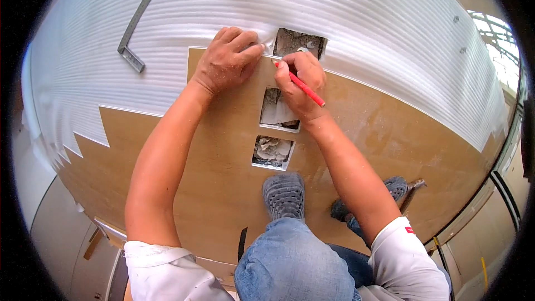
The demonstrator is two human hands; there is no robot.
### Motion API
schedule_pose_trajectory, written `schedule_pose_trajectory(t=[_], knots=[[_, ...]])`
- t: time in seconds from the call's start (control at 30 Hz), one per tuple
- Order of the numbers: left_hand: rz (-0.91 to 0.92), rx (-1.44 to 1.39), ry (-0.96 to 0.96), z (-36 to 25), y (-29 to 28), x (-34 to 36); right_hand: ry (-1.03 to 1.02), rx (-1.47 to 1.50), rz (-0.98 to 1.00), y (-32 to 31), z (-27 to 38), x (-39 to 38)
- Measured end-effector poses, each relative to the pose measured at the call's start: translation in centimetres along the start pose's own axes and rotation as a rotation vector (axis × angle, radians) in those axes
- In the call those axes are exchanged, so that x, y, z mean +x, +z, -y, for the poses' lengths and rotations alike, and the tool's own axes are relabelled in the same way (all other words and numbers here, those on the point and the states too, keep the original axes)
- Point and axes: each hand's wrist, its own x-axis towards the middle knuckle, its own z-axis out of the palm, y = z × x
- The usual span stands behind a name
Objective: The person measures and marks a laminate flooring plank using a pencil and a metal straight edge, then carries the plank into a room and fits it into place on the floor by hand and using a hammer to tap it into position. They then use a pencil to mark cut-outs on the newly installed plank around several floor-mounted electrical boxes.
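My right hand [304, 81] grips a red pencil [305, 90], its tip at the edge of the brown floorboards [223, 134] beside a rectangular opening [298, 42]. My left hand [229, 60] rests on the board edge with curled fingers, pinching the wrinkled rim of the white ribbed foam underlay [384, 22] by the same opening. Grey rubble shows inside that opening. Two more rectangular cutouts, a middle one [278, 112] and a near one [272, 151], go through the boards in line below it.
A metal try square [134, 58] lies on the foam at the far left. The boards end in steps along the left. A hammer-like tool [413, 192] lies beside my right shoe [394, 188]; my left shoe [283, 195] stands below the near cutout.
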Motion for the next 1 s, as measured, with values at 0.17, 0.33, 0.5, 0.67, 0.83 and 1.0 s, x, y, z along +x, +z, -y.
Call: schedule_pose_trajectory(t=[0.17,0.33,0.5,0.67,0.83,1.0], knots=[[-0.011,0.001,0.004,-0.1,0.1,0.1,0.005,-0.017,0.009,-0.3,0.0,-0.2],[-0.003,0.009,0.022,0.2,0.4,0.0,0.253,0.305,-0.050,-2.6,-0.9,-1.7],[0.011,0.019,0.047,-0.2,0.1,0.3,0.359,0.210,-0.150,-7.7,-2.8,-2.8],[0.053,0.058,0.053,-0.3,0.1,0.2,0.397,0.087,0.047,-8.3,-2.9,-0.9],[0.100,0.057,0.022,-0.5,0.0,0.4,0.472,0.044,0.079,-8.6,-2.5,-0.3],[0.124,0.092,0.007,-0.6,-0.2,0.4,0.408,-0.006,0.039,-8.0,-3.6,-0.1]])
